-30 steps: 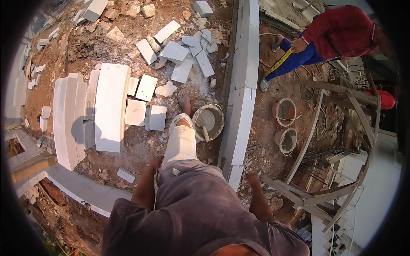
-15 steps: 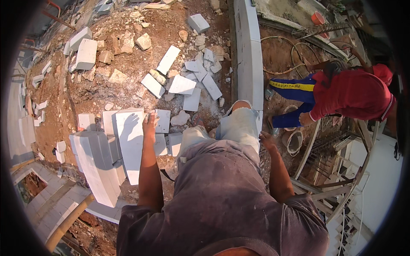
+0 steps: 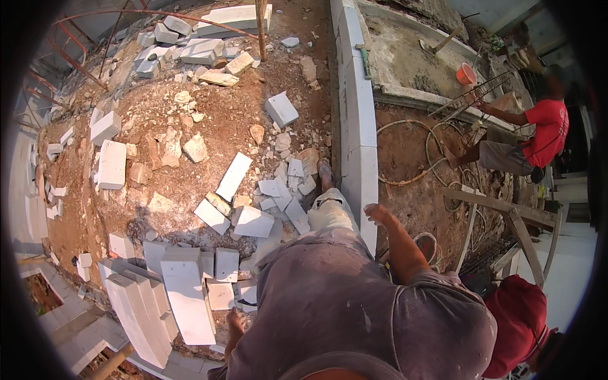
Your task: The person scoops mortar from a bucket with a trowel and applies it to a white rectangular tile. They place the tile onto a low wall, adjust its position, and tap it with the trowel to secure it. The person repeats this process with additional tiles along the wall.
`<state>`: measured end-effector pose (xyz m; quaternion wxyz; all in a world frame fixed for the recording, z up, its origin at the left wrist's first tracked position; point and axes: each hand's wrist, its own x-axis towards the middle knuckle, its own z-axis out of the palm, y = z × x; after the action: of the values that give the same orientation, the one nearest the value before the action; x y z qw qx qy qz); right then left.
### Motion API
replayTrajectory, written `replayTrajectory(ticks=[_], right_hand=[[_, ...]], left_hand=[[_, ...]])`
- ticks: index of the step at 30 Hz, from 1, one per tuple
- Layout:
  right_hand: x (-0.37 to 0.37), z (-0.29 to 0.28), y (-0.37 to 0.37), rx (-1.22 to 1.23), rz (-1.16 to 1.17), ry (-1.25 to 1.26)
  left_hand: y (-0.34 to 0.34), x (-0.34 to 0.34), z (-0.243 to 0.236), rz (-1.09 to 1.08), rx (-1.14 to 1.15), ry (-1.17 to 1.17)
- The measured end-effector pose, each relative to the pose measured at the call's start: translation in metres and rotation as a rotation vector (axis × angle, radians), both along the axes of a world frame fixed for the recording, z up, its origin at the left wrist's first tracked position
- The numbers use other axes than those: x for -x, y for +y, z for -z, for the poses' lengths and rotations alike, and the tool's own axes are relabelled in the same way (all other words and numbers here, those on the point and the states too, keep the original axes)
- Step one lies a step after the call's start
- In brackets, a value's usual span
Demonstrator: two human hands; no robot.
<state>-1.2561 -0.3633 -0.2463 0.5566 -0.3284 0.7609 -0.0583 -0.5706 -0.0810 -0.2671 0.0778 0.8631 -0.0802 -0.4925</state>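
My right hand is out beside the low white block wall, fingers loosely apart with nothing seen in them. My left hand hangs low at the left of my body, fingers partly showing and apparently empty, near a stack of long white blocks and shorter square pieces. My bare foot is on the rubble along the wall. Broken white pieces lie scattered left of it. A green tool lies on the wall top.
A person in red works right of the wall near hoses and an orange bucket. Another person's red top is close at my right. A wooden frame stands right, a post ahead among rubble.
I have stepped forward along the wall, bringing more ground ahead into view. My raised left hand has dropped; my right hand has come out toward the wall. The nearer co-worker is now behind me at right.
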Motion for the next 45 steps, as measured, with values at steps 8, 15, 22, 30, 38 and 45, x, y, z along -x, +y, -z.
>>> replayTrajectory(ticks=[8, 15, 22, 30, 38, 45], right_hand=[[0.184, 0.150, -0.337, 0.189, -0.031, 0.202], [0.214, 0.152, -0.610, 0.246, 0.013, 0.489], [0.254, 0.211, -0.684, 0.375, -0.010, 0.784], [0.301, 0.186, -0.774, 0.220, 0.213, 0.076], [0.192, 0.088, -0.585, 0.038, 0.415, -0.906], [-0.037, 0.036, -0.432, -0.093, -0.701, -0.466]], left_hand=[[-0.219, 0.179, -0.036, 0.313, 0.095, 0.153], [-0.270, 0.188, -0.126, -0.394, 0.121, 0.091], [-0.257, 0.233, -0.136, -0.305, -0.319, -0.027], [-0.260, 0.280, -0.149, -0.422, -0.269, 0.031], [-0.145, 0.435, -0.139, -0.746, 0.136, -0.089], [-0.088, 0.570, -0.032, -0.903, -0.002, -0.029]])
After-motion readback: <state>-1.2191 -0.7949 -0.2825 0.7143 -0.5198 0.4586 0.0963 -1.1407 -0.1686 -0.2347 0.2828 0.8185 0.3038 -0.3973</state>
